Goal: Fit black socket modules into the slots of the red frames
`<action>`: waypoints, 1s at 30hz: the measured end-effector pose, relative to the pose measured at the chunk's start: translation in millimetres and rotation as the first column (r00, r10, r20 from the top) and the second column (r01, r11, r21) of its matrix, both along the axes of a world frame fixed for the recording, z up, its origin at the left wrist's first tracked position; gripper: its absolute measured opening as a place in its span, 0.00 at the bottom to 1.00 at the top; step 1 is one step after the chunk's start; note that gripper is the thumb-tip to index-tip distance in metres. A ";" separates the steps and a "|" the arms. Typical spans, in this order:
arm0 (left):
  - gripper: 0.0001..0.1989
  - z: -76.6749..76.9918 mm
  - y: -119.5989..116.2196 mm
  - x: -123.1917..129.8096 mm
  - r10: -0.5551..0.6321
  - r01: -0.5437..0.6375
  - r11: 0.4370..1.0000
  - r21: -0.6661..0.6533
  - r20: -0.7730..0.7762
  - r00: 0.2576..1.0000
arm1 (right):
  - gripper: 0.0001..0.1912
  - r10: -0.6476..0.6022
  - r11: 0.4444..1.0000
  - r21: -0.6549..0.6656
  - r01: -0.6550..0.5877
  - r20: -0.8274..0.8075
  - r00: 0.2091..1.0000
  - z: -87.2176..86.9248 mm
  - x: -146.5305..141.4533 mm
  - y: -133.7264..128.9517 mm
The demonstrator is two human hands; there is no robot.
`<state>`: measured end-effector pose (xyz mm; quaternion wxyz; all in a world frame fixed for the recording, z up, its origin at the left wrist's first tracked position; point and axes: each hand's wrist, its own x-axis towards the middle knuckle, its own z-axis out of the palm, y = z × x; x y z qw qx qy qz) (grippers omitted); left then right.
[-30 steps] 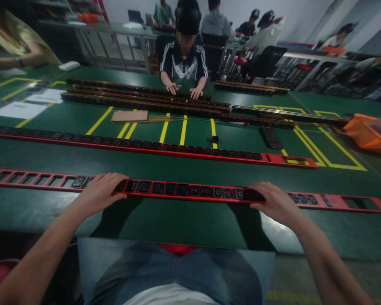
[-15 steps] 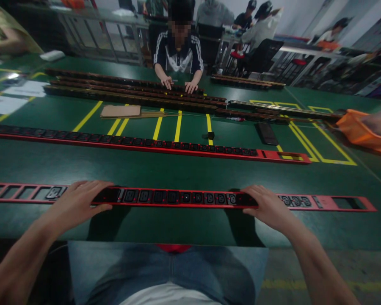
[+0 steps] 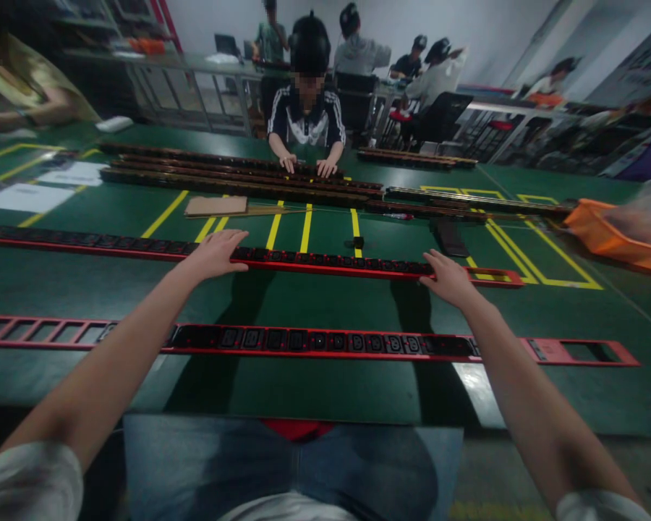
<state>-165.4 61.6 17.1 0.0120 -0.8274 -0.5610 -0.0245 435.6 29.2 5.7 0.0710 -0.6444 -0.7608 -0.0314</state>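
My left hand (image 3: 214, 255) is at the far red power strip (image 3: 325, 270), thumb on its near side and fingers stretched over its far side. My right hand (image 3: 449, 277) straddles the same strip further right, thumb and fingers apart. Whether either hand presses on it I cannot tell. Black sockets fill most of this strip, with a rectangular opening at its right end. Closer to me lies a second red power strip (image 3: 550, 350), with black sockets and modules along its middle and open slots at its left. My forearms cover parts of it.
Opposite me, a person (image 3: 307, 119) has both hands on long dark strips (image 3: 239, 179). Beyond the far red strip lie a cardboard piece (image 3: 215, 206), a small black part (image 3: 358, 242) and a dark flat object (image 3: 449, 237). An orange bin (image 3: 618, 235) stands at right, white papers (image 3: 26, 197) at left.
Both my hands have left the nearer red power strip and moved forward to the farther one. Dark modules where my hands were now show. The view has shifted slightly.
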 end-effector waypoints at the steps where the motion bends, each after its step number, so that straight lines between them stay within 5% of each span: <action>1: 0.43 -1.7 7.4 1.9 0.012 -0.014 0.999 -0.045 -0.041 0.999 | 0.32 -0.031 0.999 -0.041 0.032 0.027 0.999 -2.4 1.2 5.3; 4: 0.40 -5.8 13.8 7.6 0.026 -0.041 0.991 -0.125 -0.118 0.993 | 0.29 -0.057 0.990 -0.122 0.065 0.067 0.996 -7.3 0.3 10.4; 10: 0.29 -8.7 -3.0 7.3 -0.027 0.016 0.998 -0.064 -0.177 0.984 | 0.24 -0.040 0.990 -0.131 0.052 0.092 0.995 -2.2 -3.9 -6.0; 15: 0.30 -6.7 -21.4 -7.8 -0.053 0.033 0.995 -0.095 -0.212 0.976 | 0.24 0.071 0.989 -0.137 -0.060 0.078 0.994 -0.4 -3.0 -29.5; 30: 0.22 -3.3 -72.0 -20.4 -0.079 0.072 0.992 -0.106 -0.060 0.995 | 0.22 0.149 0.979 -0.143 -0.147 0.004 0.989 1.5 2.7 -97.5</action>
